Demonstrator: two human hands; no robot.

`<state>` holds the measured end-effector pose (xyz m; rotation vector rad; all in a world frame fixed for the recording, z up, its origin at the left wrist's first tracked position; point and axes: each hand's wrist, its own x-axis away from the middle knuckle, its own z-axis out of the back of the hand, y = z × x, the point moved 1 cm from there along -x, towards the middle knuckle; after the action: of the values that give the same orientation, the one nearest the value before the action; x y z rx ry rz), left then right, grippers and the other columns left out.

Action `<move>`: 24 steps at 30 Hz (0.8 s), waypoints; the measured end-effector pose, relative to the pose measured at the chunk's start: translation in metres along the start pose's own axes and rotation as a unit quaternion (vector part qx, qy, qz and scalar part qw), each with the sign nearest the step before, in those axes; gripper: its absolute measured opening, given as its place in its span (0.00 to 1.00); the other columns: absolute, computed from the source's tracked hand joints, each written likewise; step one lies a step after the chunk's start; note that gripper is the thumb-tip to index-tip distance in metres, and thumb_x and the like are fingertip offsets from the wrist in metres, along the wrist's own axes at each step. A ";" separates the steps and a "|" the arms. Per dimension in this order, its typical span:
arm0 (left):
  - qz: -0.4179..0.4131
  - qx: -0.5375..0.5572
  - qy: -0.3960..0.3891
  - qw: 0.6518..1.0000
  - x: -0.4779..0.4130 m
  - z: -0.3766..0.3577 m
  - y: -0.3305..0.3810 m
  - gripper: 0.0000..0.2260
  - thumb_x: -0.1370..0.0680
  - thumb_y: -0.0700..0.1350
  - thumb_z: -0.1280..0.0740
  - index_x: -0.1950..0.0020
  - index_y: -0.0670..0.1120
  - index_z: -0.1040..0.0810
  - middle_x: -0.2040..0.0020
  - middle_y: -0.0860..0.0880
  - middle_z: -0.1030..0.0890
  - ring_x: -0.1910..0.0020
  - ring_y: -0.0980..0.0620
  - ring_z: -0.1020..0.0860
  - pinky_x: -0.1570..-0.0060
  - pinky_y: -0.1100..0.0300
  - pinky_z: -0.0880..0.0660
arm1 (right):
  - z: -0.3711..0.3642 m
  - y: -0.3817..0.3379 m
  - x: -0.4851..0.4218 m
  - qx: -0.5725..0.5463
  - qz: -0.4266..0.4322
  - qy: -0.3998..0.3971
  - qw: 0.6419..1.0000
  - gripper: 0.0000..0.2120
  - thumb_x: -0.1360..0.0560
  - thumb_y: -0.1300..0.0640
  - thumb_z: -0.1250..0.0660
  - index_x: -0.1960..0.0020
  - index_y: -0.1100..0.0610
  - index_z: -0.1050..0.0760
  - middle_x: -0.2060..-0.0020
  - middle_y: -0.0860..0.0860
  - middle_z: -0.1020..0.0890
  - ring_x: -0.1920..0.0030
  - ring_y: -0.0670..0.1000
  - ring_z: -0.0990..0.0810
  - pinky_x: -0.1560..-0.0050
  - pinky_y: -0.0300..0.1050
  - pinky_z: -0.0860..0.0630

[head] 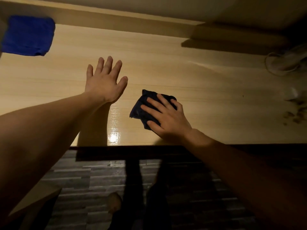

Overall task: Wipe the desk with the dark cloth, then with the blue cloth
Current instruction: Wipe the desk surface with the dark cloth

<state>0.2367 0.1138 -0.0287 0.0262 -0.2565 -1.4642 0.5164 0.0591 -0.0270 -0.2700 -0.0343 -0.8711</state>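
Note:
The dark cloth (141,107) lies crumpled on the light wooden desk (199,90) near its front edge. My right hand (166,117) presses flat on top of the cloth, fingers spread over it. My left hand (103,82) hovers above the middle of the desk, fingers apart, holding nothing. The blue cloth (28,35) lies folded at the desk's far left corner, well away from both hands.
A white cable and a pale round object (282,63) sit at the far right, with small dark crumbs (294,113) on the desk below them. A raised shelf block (232,40) stands at the back right. Floor planks show below the desk's front edge.

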 end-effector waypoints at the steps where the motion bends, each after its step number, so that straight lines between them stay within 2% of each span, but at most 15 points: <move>1: -0.002 0.000 -0.002 1.000 -0.001 0.000 -0.001 0.34 0.17 0.70 0.59 0.13 0.57 0.54 0.12 0.48 0.55 0.14 0.43 0.58 0.19 0.35 0.59 | -0.002 -0.004 0.006 -0.005 -0.003 0.002 1.000 0.28 0.18 0.37 0.48 0.19 0.37 0.41 0.17 0.42 0.42 0.16 0.50 0.51 0.23 0.60 0.54; 5: -0.005 0.010 -0.006 1.000 0.000 0.001 -0.003 0.34 0.17 0.70 0.56 0.13 0.58 0.51 0.12 0.47 0.53 0.14 0.42 0.57 0.19 0.34 0.59 | -0.010 -0.018 0.027 -0.028 -0.017 -0.002 0.999 0.27 0.17 0.36 0.48 0.19 0.37 0.40 0.18 0.42 0.39 0.17 0.47 0.49 0.24 0.57 0.53; 8: -0.024 0.036 0.023 0.999 0.009 0.004 0.000 0.33 0.17 0.66 0.50 0.13 0.54 0.46 0.12 0.46 0.47 0.14 0.43 0.52 0.18 0.34 0.56 | -0.015 -0.029 0.044 -0.049 -0.026 -0.012 0.998 0.26 0.18 0.36 0.48 0.20 0.37 0.38 0.19 0.41 0.37 0.19 0.47 0.45 0.28 0.52 0.53; 12: -0.082 0.066 0.037 0.994 0.021 0.006 0.039 0.33 0.16 0.63 0.48 0.13 0.52 0.45 0.13 0.45 0.46 0.14 0.44 0.50 0.17 0.38 0.55 | -0.022 -0.040 0.067 -0.063 -0.008 -0.007 0.998 0.27 0.19 0.37 0.49 0.23 0.42 0.31 0.23 0.46 0.28 0.24 0.50 0.38 0.43 0.44 0.50; 14: -0.087 0.090 0.029 0.992 0.019 0.006 0.064 0.31 0.15 0.62 0.48 0.13 0.53 0.45 0.13 0.45 0.47 0.14 0.44 0.51 0.17 0.39 0.54 | -0.019 -0.043 0.073 -0.096 -0.007 -0.008 0.995 0.27 0.19 0.38 0.49 0.26 0.45 0.26 0.27 0.48 0.25 0.29 0.52 0.35 0.46 0.45 0.50; 16: -0.074 0.107 0.017 0.991 0.015 0.001 0.080 0.30 0.15 0.61 0.49 0.13 0.53 0.45 0.13 0.45 0.48 0.14 0.43 0.52 0.18 0.38 0.55 | -0.008 -0.047 0.076 -0.159 -0.025 -0.013 0.987 0.26 0.20 0.37 0.49 0.30 0.45 0.22 0.33 0.47 0.22 0.34 0.53 0.31 0.46 0.48 0.45; 19: -0.062 0.061 0.002 0.996 0.013 -0.014 0.087 0.32 0.15 0.65 0.55 0.13 0.54 0.50 0.12 0.45 0.52 0.14 0.43 0.57 0.19 0.36 0.59 | 0.012 -0.041 0.077 -0.290 -0.044 -0.027 0.956 0.17 0.17 0.40 0.44 0.35 0.42 0.21 0.45 0.43 0.21 0.42 0.49 0.27 0.45 0.52 0.34; 22: -0.053 0.041 0.004 0.998 0.010 -0.020 0.088 0.34 0.16 0.68 0.58 0.13 0.55 0.53 0.12 0.46 0.55 0.14 0.44 0.59 0.18 0.36 0.59 | 0.042 -0.018 0.062 -0.413 -0.088 0.004 0.907 0.09 0.16 0.49 0.37 0.40 0.47 0.21 0.50 0.45 0.20 0.48 0.44 0.21 0.46 0.44 0.27; 24: -0.051 0.038 0.006 0.998 0.010 -0.021 0.090 0.34 0.16 0.68 0.58 0.13 0.56 0.53 0.12 0.46 0.55 0.14 0.44 0.59 0.18 0.36 0.59 | 0.065 0.003 0.045 -0.497 -0.150 0.037 0.854 0.07 0.15 0.57 0.36 0.39 0.53 0.22 0.51 0.48 0.16 0.52 0.44 0.17 0.51 0.43 0.23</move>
<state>0.3299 0.1109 -0.0314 0.1113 -0.3035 -1.5549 0.5531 0.0429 0.0417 -1.2300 0.4762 -1.1559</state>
